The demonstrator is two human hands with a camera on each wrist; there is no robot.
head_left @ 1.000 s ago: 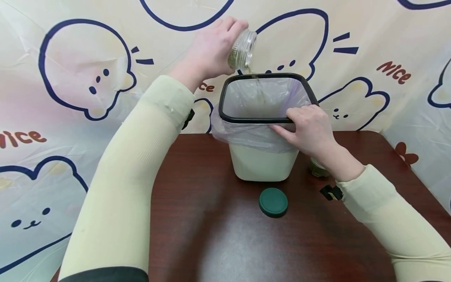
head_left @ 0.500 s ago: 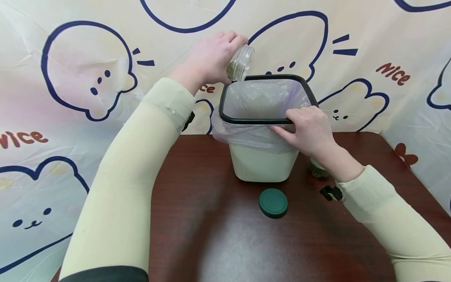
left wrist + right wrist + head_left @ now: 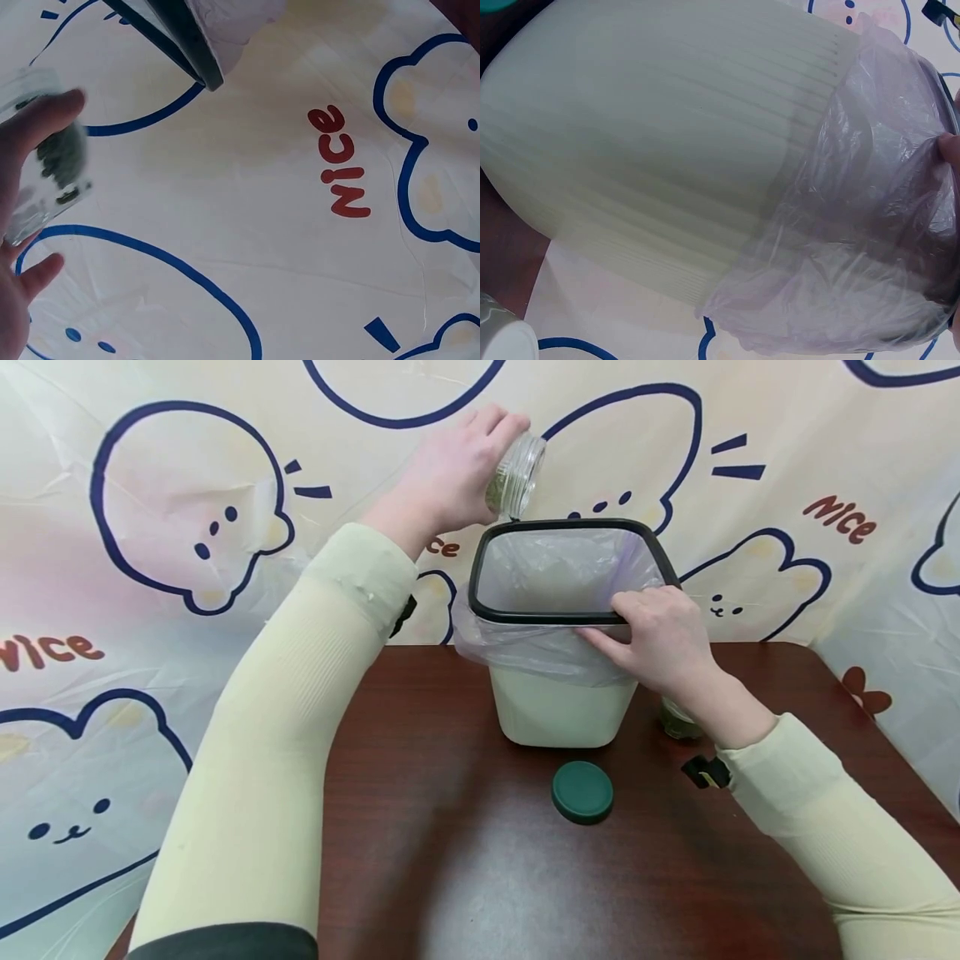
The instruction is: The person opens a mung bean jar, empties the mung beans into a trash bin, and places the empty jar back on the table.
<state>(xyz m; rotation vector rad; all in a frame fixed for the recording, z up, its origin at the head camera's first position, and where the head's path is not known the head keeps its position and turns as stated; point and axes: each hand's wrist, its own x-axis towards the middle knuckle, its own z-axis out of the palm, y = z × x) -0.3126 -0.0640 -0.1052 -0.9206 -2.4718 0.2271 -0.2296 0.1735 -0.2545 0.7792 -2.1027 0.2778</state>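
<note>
My left hand (image 3: 450, 472) grips a small clear glass jar (image 3: 516, 475), tipped mouth-down over the far left rim of a pale green bin (image 3: 558, 714). Green bits cling inside the jar (image 3: 52, 161). The bin has a black rim (image 3: 555, 615) and a thin plastic liner (image 3: 525, 647) folded over its edge. My right hand (image 3: 660, 635) grips the near right rim, fingers curled over the edge and liner (image 3: 855, 255). A dark green lid (image 3: 582, 792) lies flat on the brown table (image 3: 450, 860) just in front of the bin.
Another jar (image 3: 678, 720) stands on the table behind my right wrist, mostly hidden. A cartoon-printed cloth (image 3: 187, 527) hangs as a backdrop around the table. The table's right corner (image 3: 810, 647) lies close to the bin.
The stream of green bits seen falling from the jar a second ago has stopped. My left hand dipped slightly, then rose again. The right hand has stayed on the rim.
</note>
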